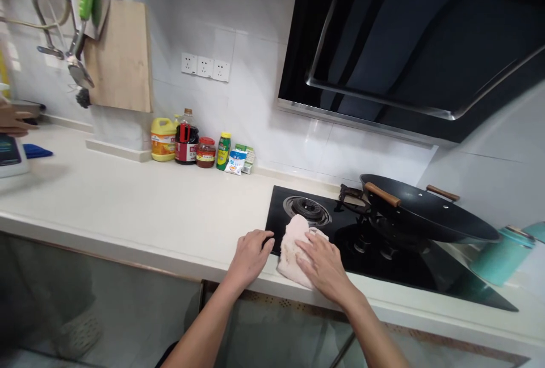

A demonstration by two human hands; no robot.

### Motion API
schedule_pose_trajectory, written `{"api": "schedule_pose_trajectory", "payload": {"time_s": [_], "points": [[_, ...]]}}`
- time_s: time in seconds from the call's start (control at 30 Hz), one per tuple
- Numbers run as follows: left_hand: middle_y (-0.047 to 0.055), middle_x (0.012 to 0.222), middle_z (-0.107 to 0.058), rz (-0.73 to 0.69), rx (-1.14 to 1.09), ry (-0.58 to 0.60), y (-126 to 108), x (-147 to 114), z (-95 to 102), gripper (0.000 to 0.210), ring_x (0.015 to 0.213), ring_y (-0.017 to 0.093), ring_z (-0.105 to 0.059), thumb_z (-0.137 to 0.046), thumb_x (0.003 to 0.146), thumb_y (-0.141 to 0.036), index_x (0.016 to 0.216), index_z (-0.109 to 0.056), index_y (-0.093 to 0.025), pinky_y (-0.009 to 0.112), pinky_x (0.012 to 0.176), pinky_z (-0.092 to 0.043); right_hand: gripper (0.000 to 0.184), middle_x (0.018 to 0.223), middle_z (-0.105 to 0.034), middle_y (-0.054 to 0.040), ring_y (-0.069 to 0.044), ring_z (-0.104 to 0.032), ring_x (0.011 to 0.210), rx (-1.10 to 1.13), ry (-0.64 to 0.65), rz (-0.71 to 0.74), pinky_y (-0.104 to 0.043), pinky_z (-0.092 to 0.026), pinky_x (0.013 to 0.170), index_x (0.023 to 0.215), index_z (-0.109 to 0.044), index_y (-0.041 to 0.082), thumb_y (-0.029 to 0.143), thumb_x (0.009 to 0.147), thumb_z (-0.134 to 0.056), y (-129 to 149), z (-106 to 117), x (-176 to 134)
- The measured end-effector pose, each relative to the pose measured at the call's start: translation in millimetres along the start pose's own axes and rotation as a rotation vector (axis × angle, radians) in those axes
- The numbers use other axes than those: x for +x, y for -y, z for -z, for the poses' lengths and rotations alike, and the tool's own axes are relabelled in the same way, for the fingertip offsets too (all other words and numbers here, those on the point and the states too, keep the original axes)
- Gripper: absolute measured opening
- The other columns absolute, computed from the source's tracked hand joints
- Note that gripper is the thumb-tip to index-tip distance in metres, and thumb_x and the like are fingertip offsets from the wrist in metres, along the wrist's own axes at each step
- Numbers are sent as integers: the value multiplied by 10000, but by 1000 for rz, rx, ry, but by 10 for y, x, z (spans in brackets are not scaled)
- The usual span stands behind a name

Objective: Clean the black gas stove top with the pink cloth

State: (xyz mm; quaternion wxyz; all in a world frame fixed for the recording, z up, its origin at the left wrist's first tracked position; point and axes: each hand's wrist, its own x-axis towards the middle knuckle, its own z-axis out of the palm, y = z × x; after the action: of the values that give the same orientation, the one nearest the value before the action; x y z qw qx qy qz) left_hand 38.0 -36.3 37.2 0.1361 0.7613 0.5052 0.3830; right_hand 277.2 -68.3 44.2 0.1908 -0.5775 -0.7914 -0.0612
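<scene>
Two bare hands work at the front edge of a pale counter (128, 203) in the single head view. The right hand (321, 268) lies flat, fingers spread and extended, pressed down on a pale pink cloth (292, 246); it grips nothing, only bears on the fabric from above. The left hand (251, 257) rests just beside the cloth on its left, fingers loosely curled, fingertips on the counter at the corner of the black glass hob (383, 266); it holds nothing.

The cloth is crumpled and straddles the hob's front-left corner, partly on the glass and partly on the counter, just short of the nearer burner (307, 209) beyond the right hand's fingertips. It looks soft, light and limp, likely to bunch and fold under pressure and to slide easily on the smooth glass. A flat palm spread over its middle seems the surest hold; pinching a bunched edge would lift it.

Farther right of the right hand, a dark wok (430, 217) with wooden handles sits on the second burner, and a teal container (502, 254) stands beyond it. Well ahead and left of the left hand, bottles and jars (187, 143) line the tiled wall. Far left, another person's hand (12, 121) shows at the frame edge.
</scene>
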Motion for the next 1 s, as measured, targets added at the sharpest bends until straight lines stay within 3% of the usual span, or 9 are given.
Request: {"api": "schedule_pose_trajectory", "payload": {"time_s": [0.13,0.27,0.4,0.5,0.63,0.83,1.0], "points": [[43,1278,-705,-10,-20,5,-14,-13,6,318,1236,234,-600,-441,1007,-374,1196,-668,-254,427,1079,-405,593,1625,-393,-32,-269,-343,1496,54,68,-88,-497,-342,1165,1541,-427,342,563,994,-379,-448,-31,-174],[46,1286,-696,-4,-29,8,-32,-22,9,316,1245,238,-591,-455,1007,-380,1207,-661,-249,434,1085,-397,561,1555,-492,-42,-254,-451,1430,84,113,-151,-474,-386,1143,1444,-563,319,566,993,-339,-918,124,-380],[49,1289,-693,-14,-11,3,-41,-19,5,301,1252,240,-586,-467,1005,-367,1202,-661,-251,437,1089,-388,447,1450,-589,-51,-296,-517,1365,-41,53,-211,-533,-406,1109,1255,-699,342,544,953,-438,-1099,336,-499],[52,1286,-693,-20,6,9,-36,-11,-2,292,1245,240,-588,-471,1004,-357,1197,-662,-248,437,1083,-391,421,1421,-603,-82,-295,-550,1323,-83,-53,-211,-518,-426,1096,1186,-727,295,492,954,-436,-1003,422,-466],[48,1279,-693,-32,29,12,-17,-8,-9,284,1234,238,-593,-466,1004,-350,1187,-662,-257,437,1068,-404,468,1517,-526,-80,-270,-492,1394,-19,-101,-98,-485,-396,1142,1330,-654,293,473,988,-391,-615,301,-291],[57,1331,-656,-20,-25,-24,23,-7,-42,335,1270,233,-567,-422,1021,-373,1275,-612,-269,448,1086,-414,630,1658,-319,-75,-416,-209,1540,-4,141,-138,-699,-181,1178,1545,-425,375,656,982,-377,-16,-82,14],[121,1468,-542,11,-74,-147,90,27,-116,444,1406,256,-443,-403,1029,-421,1418,-508,-234,494,1182,-345,723,1679,-250,-117,-418,-153,1552,55,257,-143,-730,-101,1168,1580,-367,317,719,986,-273,264,-49,396]]}}
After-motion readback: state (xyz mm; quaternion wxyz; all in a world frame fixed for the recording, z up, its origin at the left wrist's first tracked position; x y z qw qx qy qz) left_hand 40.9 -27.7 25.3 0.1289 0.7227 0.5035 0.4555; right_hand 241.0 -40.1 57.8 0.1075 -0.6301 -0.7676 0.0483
